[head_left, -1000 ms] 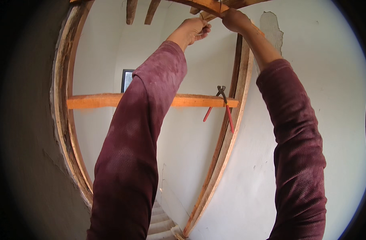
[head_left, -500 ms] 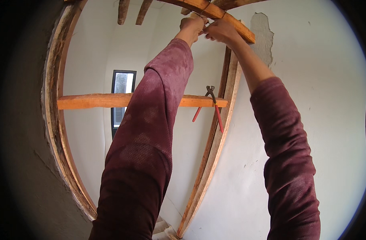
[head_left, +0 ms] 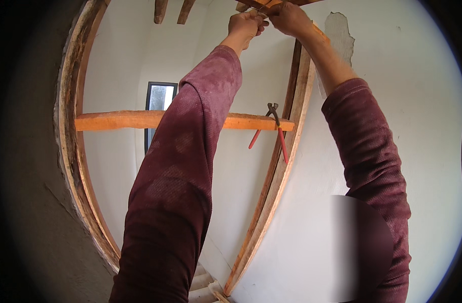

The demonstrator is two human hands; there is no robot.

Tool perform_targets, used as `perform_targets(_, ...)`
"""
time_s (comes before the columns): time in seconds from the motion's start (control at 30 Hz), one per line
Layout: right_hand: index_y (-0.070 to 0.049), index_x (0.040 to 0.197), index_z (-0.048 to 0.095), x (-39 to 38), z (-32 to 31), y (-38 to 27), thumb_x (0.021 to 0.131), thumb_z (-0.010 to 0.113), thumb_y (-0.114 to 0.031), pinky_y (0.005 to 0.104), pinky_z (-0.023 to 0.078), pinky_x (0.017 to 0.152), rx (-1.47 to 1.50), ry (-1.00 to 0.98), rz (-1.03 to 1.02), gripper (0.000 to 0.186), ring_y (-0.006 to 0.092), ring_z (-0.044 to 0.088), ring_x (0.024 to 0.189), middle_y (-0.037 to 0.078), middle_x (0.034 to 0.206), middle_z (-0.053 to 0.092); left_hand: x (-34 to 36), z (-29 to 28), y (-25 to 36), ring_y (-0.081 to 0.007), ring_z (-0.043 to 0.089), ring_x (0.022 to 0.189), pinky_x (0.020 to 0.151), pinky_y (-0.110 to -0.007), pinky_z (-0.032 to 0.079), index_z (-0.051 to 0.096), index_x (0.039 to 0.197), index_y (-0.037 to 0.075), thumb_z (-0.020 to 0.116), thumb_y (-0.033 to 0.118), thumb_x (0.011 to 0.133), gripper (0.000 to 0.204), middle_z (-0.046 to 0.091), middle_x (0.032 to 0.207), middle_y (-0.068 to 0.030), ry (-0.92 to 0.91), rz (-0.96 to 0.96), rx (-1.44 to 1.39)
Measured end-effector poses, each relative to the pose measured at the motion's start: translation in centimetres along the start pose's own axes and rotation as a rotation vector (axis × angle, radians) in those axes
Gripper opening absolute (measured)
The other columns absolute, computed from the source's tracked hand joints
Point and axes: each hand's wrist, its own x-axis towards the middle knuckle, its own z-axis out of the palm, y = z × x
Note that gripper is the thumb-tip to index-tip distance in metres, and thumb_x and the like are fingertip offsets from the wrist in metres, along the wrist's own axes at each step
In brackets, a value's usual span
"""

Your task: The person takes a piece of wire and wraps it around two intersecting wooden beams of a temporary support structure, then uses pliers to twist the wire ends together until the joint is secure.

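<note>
Both my arms, in maroon sleeves, reach up to a wooden beam (head_left: 251, 4) at the top edge of the picture. A thin wire (head_left: 263, 8) is looped about the beam. My left hand (head_left: 245, 26) is closed just under it, thumb and fingers pinched on the wire. Close on its right, my right hand (head_left: 290, 20) has its fingers curled in at the same wire, against the beam; the fingertips are partly hidden. Below the hands, pincers (head_left: 272, 113) with red handles hang astride a horizontal wooden crossbar (head_left: 125, 120).
Upright timbers (head_left: 291, 121) on the right and a rough frame post (head_left: 71, 121) on the left bound the opening. Beyond it are a narrow dark-framed window (head_left: 161, 96) and stair-like steps (head_left: 203, 280) low down. Wooden stubs (head_left: 160, 11) jut in above. A blurred patch covers the lower right.
The view has shifted, so the beam sits higher in the picture and the crossbar slightly up and right. My right hand has moved up and right against the beam; my left stays close by.
</note>
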Motion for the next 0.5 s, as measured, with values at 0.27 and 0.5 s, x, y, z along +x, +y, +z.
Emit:
perform_targets(0.27, -0.004, 0.076, 0.065, 1.2, 0.6, 1.9, 0.072, 0.057, -0.013, 0.0382, 0.051, 0.060, -0.569, 0.375, -0.281, 0.012, 0.0282, 0.065, 0.064, 0.015, 0.068, 0.064, 2.5, -2.4, 1.3, -0.0096, 0.055, 0.060, 0.054, -0.022, 0.044, 0.062, 0.090, -0.002, 0.059, 0.015, 0.085, 0.017, 0.065, 0.074, -0.0057, -0.102, 0.015, 0.569)
perform_targets(0.5, -0.004, 0.102, 0.062, -0.8, 11.3, -3.3, 0.080, 0.057, -0.023, 0.0419, 0.050, 0.081, 0.161, 0.235, 0.292, 0.030, 0.0326, 0.061, 0.095, 0.015, 0.102, 0.065, 3.0, 4.0, 5.8, -0.0333, 0.063, 0.076, 0.066, -0.041, 0.049, 0.065, 0.085, -0.002, 0.057, 0.024, 0.081, 0.028, 0.065, 0.084, -0.0229, -0.183, 0.619, 1.083)
